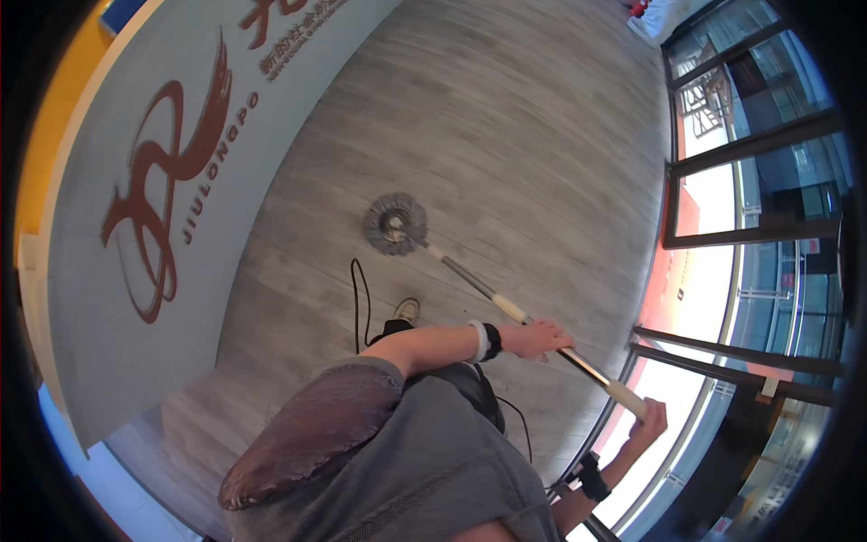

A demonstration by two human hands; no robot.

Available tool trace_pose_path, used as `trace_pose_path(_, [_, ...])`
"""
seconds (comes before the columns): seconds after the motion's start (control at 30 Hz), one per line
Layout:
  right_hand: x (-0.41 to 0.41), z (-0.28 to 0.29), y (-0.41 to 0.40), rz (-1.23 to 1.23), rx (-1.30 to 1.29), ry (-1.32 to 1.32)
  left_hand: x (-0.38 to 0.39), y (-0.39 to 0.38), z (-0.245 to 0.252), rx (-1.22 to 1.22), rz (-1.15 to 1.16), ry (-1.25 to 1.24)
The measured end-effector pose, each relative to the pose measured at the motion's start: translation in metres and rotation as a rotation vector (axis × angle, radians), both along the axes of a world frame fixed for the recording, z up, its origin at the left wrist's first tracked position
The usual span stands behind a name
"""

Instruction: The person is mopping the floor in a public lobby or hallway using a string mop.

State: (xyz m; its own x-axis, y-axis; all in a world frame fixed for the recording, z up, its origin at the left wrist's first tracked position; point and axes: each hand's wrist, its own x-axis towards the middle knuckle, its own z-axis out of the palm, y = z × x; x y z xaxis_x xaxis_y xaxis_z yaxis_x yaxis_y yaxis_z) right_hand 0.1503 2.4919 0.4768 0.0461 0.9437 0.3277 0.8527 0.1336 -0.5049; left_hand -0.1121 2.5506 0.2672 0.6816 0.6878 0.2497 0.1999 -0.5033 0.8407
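Note:
A spin mop with a round grey string head [395,223] rests on the floor ahead of me. Its telescopic handle [467,274], metal with cream grip sections, runs diagonally toward the lower right. Reaching across my body, my left hand [538,340] holds the handle partway along, a white band and a black strap on that wrist. My right hand [651,419] grips the cream grip [626,400] at the handle's end. A black strap is on the right wrist too.
Wood-look planks make up the floor [488,135]. A grey counter [223,142] with raised red-brown lettering curves along the left. Glass doors with dark frames [752,240] line the right. Thin black cables [355,298] hang near my shoe [406,310]. Someone's white-clothed leg [657,20] shows top right.

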Motion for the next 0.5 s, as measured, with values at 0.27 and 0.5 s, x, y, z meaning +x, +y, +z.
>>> trace_pose_path(0.27, [-0.006,0.026,-0.037,-0.502,0.321,0.005,0.028,-0.002,-0.034,-0.091,-0.119,0.058])
trace_pose_path(0.5, [-0.021,-0.04,0.006,-0.398,-0.243,0.431,-0.023,0.03,-0.101,-0.177,0.056,0.267])
